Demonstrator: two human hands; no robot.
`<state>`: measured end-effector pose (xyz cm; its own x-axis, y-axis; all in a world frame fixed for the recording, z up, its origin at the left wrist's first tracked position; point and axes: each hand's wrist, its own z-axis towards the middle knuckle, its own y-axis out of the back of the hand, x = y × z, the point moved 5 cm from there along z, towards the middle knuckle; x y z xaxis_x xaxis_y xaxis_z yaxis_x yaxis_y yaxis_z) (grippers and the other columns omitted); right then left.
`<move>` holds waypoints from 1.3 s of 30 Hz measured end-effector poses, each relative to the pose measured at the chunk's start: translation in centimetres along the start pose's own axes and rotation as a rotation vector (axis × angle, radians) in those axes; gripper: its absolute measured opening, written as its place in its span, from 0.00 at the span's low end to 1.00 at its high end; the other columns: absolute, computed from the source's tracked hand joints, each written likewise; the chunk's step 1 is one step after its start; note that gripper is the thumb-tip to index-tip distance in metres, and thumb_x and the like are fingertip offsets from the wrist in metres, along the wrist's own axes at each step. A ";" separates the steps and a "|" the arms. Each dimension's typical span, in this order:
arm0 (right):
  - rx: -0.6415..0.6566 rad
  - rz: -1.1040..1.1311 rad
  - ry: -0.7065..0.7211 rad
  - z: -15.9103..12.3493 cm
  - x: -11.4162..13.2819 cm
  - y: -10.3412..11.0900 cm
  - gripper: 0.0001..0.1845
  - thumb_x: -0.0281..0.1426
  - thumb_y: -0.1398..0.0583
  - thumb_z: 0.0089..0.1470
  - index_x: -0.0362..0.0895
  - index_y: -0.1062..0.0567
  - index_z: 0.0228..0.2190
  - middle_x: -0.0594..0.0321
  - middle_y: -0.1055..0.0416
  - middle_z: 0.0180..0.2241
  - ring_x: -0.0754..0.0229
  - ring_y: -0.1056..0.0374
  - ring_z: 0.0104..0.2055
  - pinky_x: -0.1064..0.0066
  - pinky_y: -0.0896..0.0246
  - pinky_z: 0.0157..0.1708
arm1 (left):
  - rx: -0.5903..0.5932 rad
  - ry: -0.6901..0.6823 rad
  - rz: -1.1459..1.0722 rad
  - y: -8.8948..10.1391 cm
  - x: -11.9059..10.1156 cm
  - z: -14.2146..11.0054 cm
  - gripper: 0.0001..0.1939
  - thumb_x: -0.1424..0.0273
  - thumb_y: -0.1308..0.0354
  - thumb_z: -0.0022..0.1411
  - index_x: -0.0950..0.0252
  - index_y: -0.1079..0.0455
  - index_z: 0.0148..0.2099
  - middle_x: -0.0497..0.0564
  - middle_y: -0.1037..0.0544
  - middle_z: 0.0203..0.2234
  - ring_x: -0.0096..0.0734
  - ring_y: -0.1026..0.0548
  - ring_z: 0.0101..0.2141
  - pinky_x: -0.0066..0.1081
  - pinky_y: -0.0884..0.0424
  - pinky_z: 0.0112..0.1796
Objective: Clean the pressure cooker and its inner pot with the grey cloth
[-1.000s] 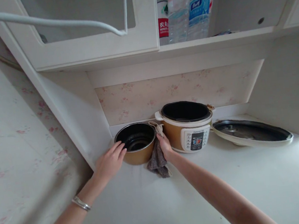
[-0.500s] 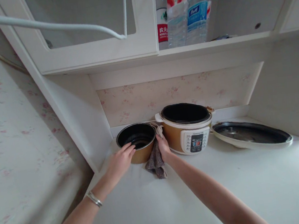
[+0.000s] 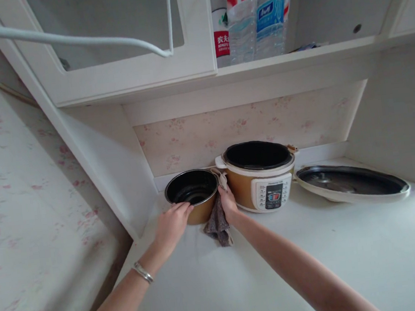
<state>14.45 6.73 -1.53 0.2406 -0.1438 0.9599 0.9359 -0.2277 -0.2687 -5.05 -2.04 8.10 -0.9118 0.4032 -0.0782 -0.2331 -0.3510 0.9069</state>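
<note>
A gold inner pot [image 3: 201, 212] with a black inside stands upright on the white counter. At its near left rim is my left hand [image 3: 174, 223], fingers together and curled over the edge, closed on the pot. My right hand [image 3: 228, 205] is closed on a grey-brown cloth [image 3: 218, 225] at the pot's right side. The cloth hangs down to the counter, and part of it lies up over the rim. Close by on the right stands a gold and white rice cooker [image 3: 241, 189], uncovered, with a control panel on its front. My right fingertips are partly hidden by the cloth.
The cooker's oval lid [image 3: 369, 198] lies upside down on the counter [image 3: 273, 273], right of the cooker. Overhead is a cabinet shelf [image 3: 294, 61] with several plastic bottles [image 3: 271, 23]. A white cable [image 3: 67, 39] hangs before the cabinet door. A side panel [image 3: 112, 156] stands left.
My left hand has shifted right along the near rim, its fingers now closer together and less far inside the pot. My right hand stays on the cloth. The view has shifted slightly.
</note>
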 end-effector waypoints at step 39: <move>-0.107 0.109 -0.041 0.9 0.7 1.3 0.25 0.41 0.41 0.51 0.52 0.29 0.52 0.65 0.31 0.54 0.55 0.38 0.58 0.60 0.50 0.60 | -0.051 -0.168 0.037 -0.3 6.2 1.4 0.24 0.59 0.60 0.70 0.63 0.31 0.56 0.54 0.31 0.57 0.41 0.31 0.55 0.41 0.35 0.55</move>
<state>16.05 7.20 -1.10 0.3512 -0.1344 0.9266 0.8715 -0.3149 -0.3760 -10.22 1.74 7.94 -0.8518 0.5231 0.0285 -0.2216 -0.4091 0.8852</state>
